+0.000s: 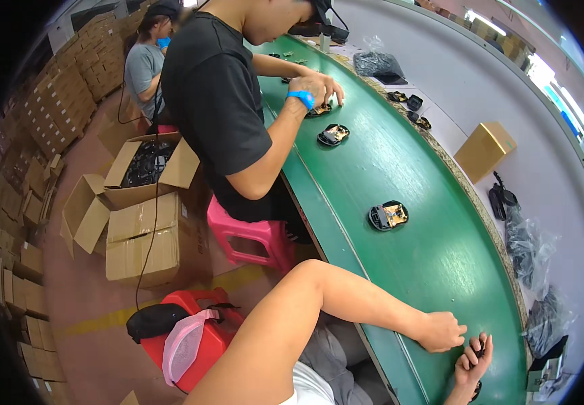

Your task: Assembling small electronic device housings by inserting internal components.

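Observation:
My left hand [440, 331] is over the near end of the green belt, its fingers curled together toward the right. Whatever they may pinch is hidden. Just beside it, my right hand [474, 363] has its fingers bent around a small black part [479, 350], which is mostly covered. By my right wrist, a black shell [476, 389] shows only partly. Farther up the belt lies an open black mouse-shaped shell [388, 216] with a yellowish circuit board inside. A similar open shell [333, 135] rests beyond it.
The green belt [434, 270] runs away to the far left. A co-worker [218, 101] handles another shell there. Along the right ledge are a brown box [485, 151], black parts and plastic bags [547, 320]. Cartons [145, 239] and a pink stool [251, 233] stand left.

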